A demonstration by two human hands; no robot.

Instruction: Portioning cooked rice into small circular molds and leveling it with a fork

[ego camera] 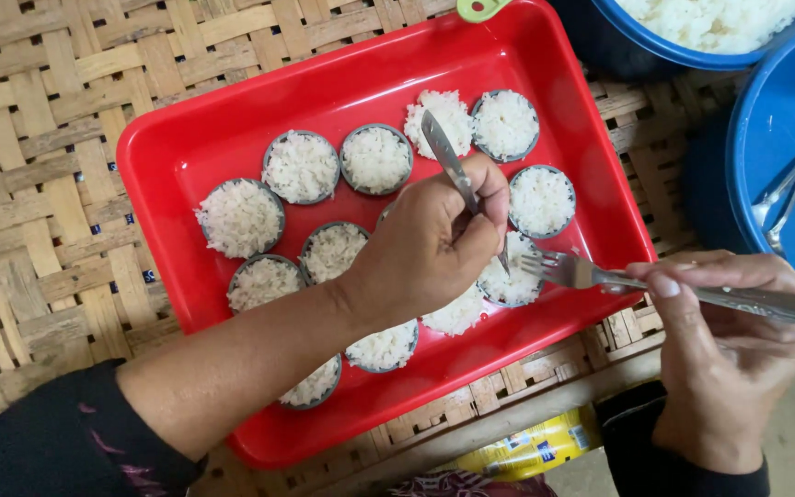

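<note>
Woven bamboo surface (39,138), red tray (186,138) of small rice-filled moulds (301,167). Left hand (430,248) pinching a knife (448,156) over the tray; right hand (724,350) pinching a fork (581,271) handle. Rice looks soft, sticky, crumbly; metal utensils stiff, best gripped mid-handle.

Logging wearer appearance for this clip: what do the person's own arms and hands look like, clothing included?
Both hands, left hand and right hand, are bare: no gloves, and no rings or watch visible. Both arms wear dark black sleeves; the left is pushed up past the forearm with a faint pinkish pattern.
</note>
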